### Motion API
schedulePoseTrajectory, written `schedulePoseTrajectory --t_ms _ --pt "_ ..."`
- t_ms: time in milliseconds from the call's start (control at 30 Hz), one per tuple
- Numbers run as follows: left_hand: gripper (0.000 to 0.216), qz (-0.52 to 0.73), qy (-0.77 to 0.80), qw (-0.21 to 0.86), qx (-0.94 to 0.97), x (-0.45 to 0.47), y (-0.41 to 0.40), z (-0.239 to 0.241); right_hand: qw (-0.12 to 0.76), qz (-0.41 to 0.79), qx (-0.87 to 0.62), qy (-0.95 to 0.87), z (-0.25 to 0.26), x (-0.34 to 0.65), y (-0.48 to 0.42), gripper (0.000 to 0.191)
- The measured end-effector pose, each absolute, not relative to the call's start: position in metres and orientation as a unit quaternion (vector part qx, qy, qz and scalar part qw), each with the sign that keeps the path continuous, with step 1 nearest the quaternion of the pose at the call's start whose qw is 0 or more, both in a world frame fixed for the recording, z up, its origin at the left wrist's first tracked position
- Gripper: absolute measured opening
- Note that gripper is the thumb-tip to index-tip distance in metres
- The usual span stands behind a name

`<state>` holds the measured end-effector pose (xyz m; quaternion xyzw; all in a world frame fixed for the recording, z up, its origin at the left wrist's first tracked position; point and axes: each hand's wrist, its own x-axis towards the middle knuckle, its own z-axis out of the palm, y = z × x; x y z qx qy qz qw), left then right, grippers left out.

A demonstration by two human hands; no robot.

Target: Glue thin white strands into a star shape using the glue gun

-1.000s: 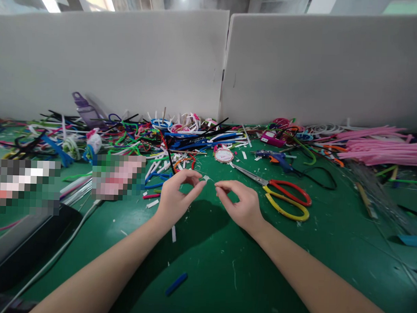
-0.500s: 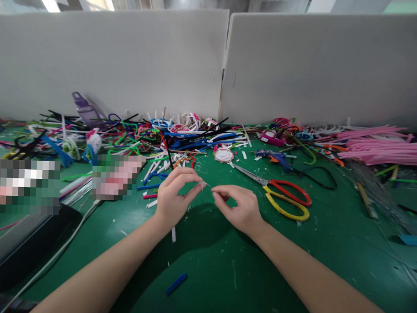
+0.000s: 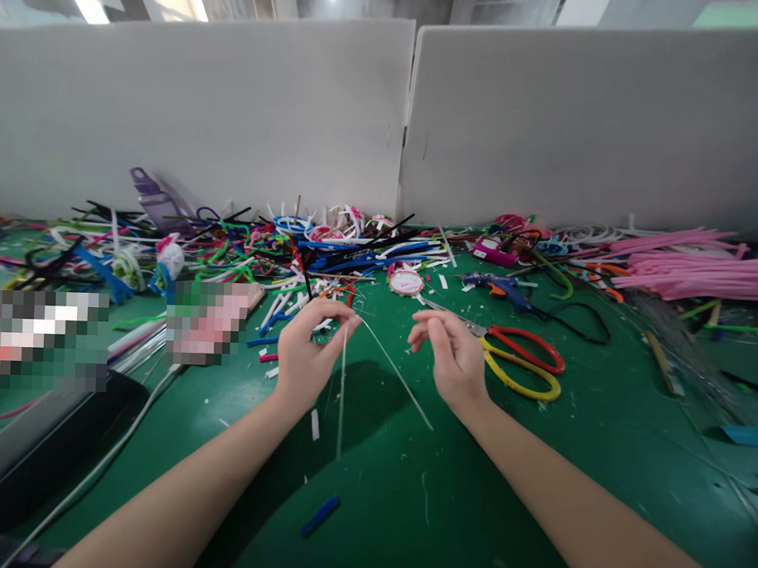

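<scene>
My left hand (image 3: 308, 348) pinches the bend of a thin pale strand (image 3: 389, 363) over the green table mat (image 3: 409, 500). Its two legs hang down from my fingertips, one straight down and one slanting right. My right hand (image 3: 454, 357) hovers a little to the right, fingers loosely curled and apart, touching nothing I can see. Red and yellow handled scissors (image 3: 519, 363) lie just right of that hand.
A heap of coloured pipe cleaners and plastic strips (image 3: 281, 247) runs along the white divider panels (image 3: 410, 119). A blue glue gun (image 3: 500, 286), a round tape roll (image 3: 407, 282), a pink pipe-cleaner bundle (image 3: 696, 266) and a blue scrap (image 3: 321, 514) lie around.
My right hand let go of the strand and moved right and slightly up. The strand now dangles folded from my left fingers, both ends hanging down.
</scene>
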<state>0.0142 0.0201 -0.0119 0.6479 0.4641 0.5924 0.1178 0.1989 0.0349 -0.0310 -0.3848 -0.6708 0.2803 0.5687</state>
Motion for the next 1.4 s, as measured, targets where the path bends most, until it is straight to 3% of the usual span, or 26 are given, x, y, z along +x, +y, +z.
schedulePoseTrajectory --t_ms 200,433,767,1400 --pt "0.016 0.547 0.523 0.321 0.569 0.015 0.028 -0.018 0.529 0.287 -0.426 -0.676 -0.035 0.199 0.043 0.016" --pt "0.017 0.461 0.495 0.427 0.601 0.025 0.025 -0.025 0.427 0.301 -0.38 -0.763 -0.032 0.19 0.033 0.018" --pt "0.02 0.437 0.482 0.47 0.596 0.03 0.023 -0.03 0.439 0.227 -0.407 -0.768 -0.034 0.186 0.028 0.015" --pt "0.024 0.457 0.479 0.548 0.512 0.035 0.02 -0.027 0.464 0.393 -0.437 -0.663 -0.033 0.18 0.025 0.019"
